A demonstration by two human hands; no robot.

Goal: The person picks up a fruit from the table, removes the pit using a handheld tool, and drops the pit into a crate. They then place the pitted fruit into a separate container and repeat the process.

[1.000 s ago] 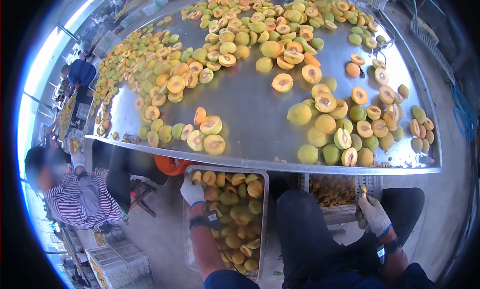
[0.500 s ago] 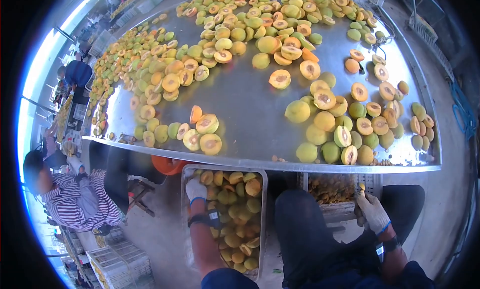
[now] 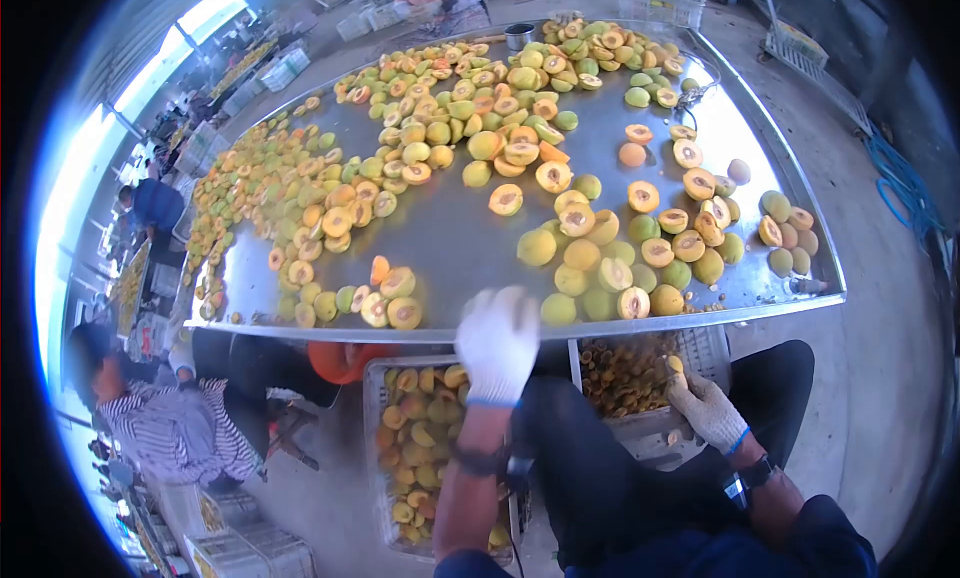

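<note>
A tray (image 3: 371, 448) holds stone fruit. The left hand (image 3: 497, 346), gloved and blurred, is at the counter (image 3: 455, 253)'s edge; its grip cannot be told. Halved stone fruit (image 3: 633, 303) nearby looks light, firm but bruisable, wet-cut; pinch the skin sides. The right hand (image 3: 708, 413) grips a small yellow-ended thing (image 3: 676, 363).

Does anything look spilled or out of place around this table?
Only something minor: small brown scraps lie loose on the metal table, near its front edge. Similar-looking pieces fill the white crate below, so these seem stray.
</note>
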